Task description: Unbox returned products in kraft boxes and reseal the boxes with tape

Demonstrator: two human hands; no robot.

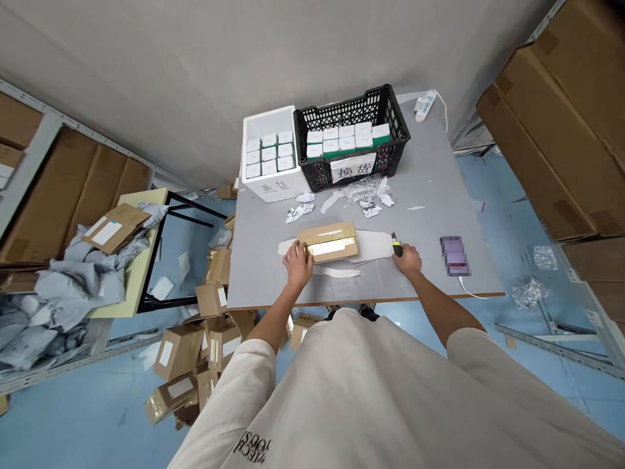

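A small brown cardboard box with shiny tape along its side lies near the table's front edge, on torn white paper. My left hand grips the box at its left end, fingers bent over the near corner. Out to the right, apart from the box, my right hand is closed around a black and yellow box cutter that points away from me. One more white strip lies just in front of the box.
Behind stand a white foam box and a black plastic crate, both holding small white-and-green boxes. Crumpled paper and clear plastic wrap lie before them. A phone charges at right; opened cartons pile on the floor at left.
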